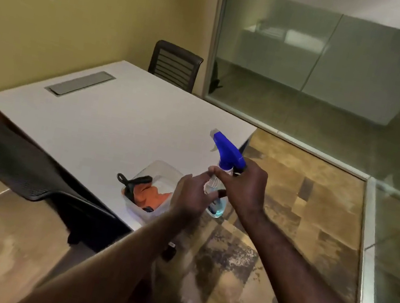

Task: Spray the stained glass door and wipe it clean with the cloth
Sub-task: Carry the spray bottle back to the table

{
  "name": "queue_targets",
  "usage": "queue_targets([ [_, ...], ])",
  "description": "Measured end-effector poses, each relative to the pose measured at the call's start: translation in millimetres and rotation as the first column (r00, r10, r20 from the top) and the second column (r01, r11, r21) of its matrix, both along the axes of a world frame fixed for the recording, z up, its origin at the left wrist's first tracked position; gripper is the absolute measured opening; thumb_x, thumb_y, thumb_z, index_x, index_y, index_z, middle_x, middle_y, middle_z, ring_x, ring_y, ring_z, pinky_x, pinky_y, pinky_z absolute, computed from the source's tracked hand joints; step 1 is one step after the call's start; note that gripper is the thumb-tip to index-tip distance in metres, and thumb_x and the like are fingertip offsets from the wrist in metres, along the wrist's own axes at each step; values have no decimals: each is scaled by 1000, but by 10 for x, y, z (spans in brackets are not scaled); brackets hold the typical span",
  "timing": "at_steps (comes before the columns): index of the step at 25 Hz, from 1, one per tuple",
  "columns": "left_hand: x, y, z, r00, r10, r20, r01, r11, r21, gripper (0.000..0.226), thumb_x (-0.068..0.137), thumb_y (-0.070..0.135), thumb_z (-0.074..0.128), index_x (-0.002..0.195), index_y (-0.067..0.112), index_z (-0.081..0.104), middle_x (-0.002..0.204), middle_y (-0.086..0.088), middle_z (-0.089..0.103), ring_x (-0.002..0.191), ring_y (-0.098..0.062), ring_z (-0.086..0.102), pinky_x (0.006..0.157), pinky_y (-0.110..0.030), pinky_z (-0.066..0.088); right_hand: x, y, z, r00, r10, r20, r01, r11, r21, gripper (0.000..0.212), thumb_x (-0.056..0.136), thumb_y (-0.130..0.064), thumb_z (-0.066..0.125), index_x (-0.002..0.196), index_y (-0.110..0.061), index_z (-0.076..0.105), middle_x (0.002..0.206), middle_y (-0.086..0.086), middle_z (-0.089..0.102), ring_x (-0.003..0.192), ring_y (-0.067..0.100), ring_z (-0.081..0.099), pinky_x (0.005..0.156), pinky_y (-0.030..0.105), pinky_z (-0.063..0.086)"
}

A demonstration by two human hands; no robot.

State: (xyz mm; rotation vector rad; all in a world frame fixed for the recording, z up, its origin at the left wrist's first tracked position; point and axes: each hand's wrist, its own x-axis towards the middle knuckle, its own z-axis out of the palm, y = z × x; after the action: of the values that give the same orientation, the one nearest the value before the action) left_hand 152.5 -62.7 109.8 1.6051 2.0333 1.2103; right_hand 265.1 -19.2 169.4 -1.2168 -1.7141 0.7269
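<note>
A clear spray bottle (215, 205) with a blue trigger head (228, 150) and pale blue liquid hangs in the air past the table's near corner. My right hand (243, 185) is shut around its neck. My left hand (192, 195) sits just left of the bottle, fingers spread and touching its body. An orange cloth (151, 195) lies in a clear plastic tub (161, 168) on the table (108, 119), beside a black tool (131, 184). Glass panels (328, 67) fill the wall at the right.
A black mesh chair (18, 159) stands at the table's near left side and a dark chair (174, 65) at its far end. A grey cable hatch (80, 82) is set into the tabletop. Patterned carpet (290, 207) runs to the metal-framed glass at the right.
</note>
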Motion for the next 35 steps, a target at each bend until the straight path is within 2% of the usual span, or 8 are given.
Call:
queue_targets([
  [4, -264, 278, -162, 998, 57, 9, -57, 997, -45, 50, 81, 44, 70, 120, 15, 62, 91, -10, 76, 79, -25, 68, 66, -32, 48, -346, 292, -158, 999, 40, -34, -41, 998, -48, 46, 62, -32, 90, 98, -14, 69, 72, -12, 63, 67, 6, 58, 61, 22, 44],
  [9, -519, 791, -311, 992, 122, 34, -118, 987, -113, 44, 82, 36, 75, 118, 14, 62, 106, -11, 75, 95, -28, 69, 79, -38, 55, -685, 829, -420, 996, 87, -26, -89, 993, -76, 52, 67, -27, 87, 110, -8, 66, 100, 8, 73, 90, 22, 68, 79, 35, 55],
  [12, -672, 1174, -431, 985, 162, 51, -152, 975, -165, 45, 83, 36, 74, 121, 17, 61, 112, -10, 73, 102, -27, 66, 80, -33, 49, -875, 1263, -608, 989, 144, 26, -145, 989, 34, 48, 68, -22, 86, 105, 1, 66, 96, 16, 73, 85, 27, 68, 74, 31, 52],
  [16, -901, 1650, -645, 974, 212, 74, -185, 945, -271, 49, 85, 37, 71, 127, 13, 59, 121, -10, 70, 109, -28, 66, 81, -26, 41, -1135, 1761, -857, 984, 175, 1, -175, 983, -47, 48, 67, -23, 87, 105, -3, 66, 96, 12, 73, 80, 15, 60, 72, 27, 48],
  [19, -1050, 1889, -801, 965, 248, 86, -206, 919, -336, 48, 87, 36, 70, 128, 15, 57, 124, -7, 69, 110, -27, 66, 82, -25, 41, -1322, 2027, -1059, 980, 198, -22, -199, 974, -105, 46, 67, -22, 87, 106, -5, 67, 92, 4, 71, 79, 14, 59, 69, 20, 45],
  [26, -1298, 2114, -1092, 954, 274, 120, -194, 872, -450, 51, 89, 37, 67, 133, 15, 53, 127, -8, 67, 115, -27, 62, 95, -36, 48, -1606, 2327, -1440, 971, 239, 21, -229, 948, -221, 49, 69, -23, 86, 111, -6, 66, 97, 4, 70, 82, 12, 58, 67, 9, 37],
  [32, -1348, 2125, -1193, 952, 287, 105, -192, 829, -525, 54, 89, 41, 66, 135, 15, 53, 133, -7, 64, 121, -26, 59, 104, -41, 47, -1661, 2357, -1607, 965, 256, 51, -238, 943, -235, 51, 69, -23, 86, 112, -6, 65, 101, 7, 71, 83, 11, 57, 66, 8, 36],
  [35, -1343, 2094, -1221, 958, 272, 94, -182, 828, -531, 56, 88, 44, 66, 135, 16, 53, 133, -6, 64, 123, -26, 58, 105, -45, 46, -1639, 2344, -1680, 964, 261, 48, -243, 940, -241, 51, 69, -23, 85, 112, -7, 65, 98, 2, 69, 83, 11, 57, 66, 8, 36],
])
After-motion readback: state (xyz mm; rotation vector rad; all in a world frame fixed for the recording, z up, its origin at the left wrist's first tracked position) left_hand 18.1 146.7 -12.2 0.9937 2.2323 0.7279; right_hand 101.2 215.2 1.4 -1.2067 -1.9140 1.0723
